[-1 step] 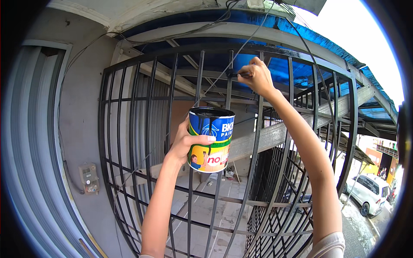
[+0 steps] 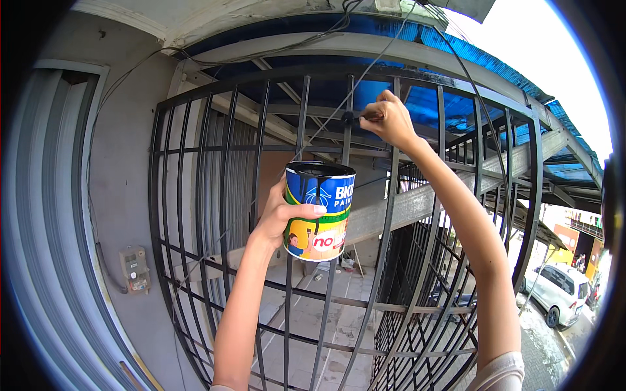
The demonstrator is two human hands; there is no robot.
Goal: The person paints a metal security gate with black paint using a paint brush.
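Observation:
My left hand [image 2: 274, 215] is wrapped round a paint can [image 2: 319, 228] with a blue, green and yellow label, its thumb across the front. The can is upright and lidless, its rim coated in black, with black drips down the label. Higher up and to the right, my right hand [image 2: 389, 120] grips a small paintbrush [image 2: 351, 118] by its handle. The brush's black bristles rest against an upright bar [image 2: 348, 140] of the metal grille, below its top rail [image 2: 293, 75]. My fingers hide most of the handle.
A loose dark cable [image 2: 486, 111] hangs in front of the grille at the right, and a thin wire slants across it. On the left wall sits an electricity meter [image 2: 135, 268] beside a grey metal shutter [image 2: 45, 195]. Outside at right stands a white car [image 2: 554, 293].
My right hand and the brush have shifted slightly downward along the upright bar. The can in my left hand stays almost where it was.

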